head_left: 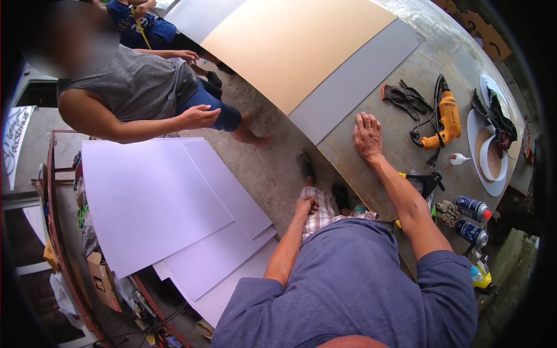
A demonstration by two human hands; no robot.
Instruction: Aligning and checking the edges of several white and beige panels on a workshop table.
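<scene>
The right hand (368,136) lay flat, palm down, on the brown surface (400,148) right of the middle of the frame, its fingers (364,122) stretched out, close together and clamped on nothing. Just above the fingertips, not quite touching them, ran the lower edge of one grey board (360,81), and on that board lay one tan board (296,43), reaching to the top of the frame. The left hand (304,206) rested on the person's own knee in checked shorts (319,214), at the lower middle, fingers curled loosely on the cloth.

To the right of the right hand there was free room on the surface, up to one pair of dark gloves (406,98) and one orange drill (445,119). Further right stood two white rings (493,165), and near the lower right edge two spray cans (473,209).

At the left of the frame four white sheets (145,197) lay overlapped on the floor. A strip of bare concrete floor (272,168) stayed open between them and the rim of the surface. Another person in a grey shirt (133,87) stood at the upper left, one hand (200,116) open above the sheets.
</scene>
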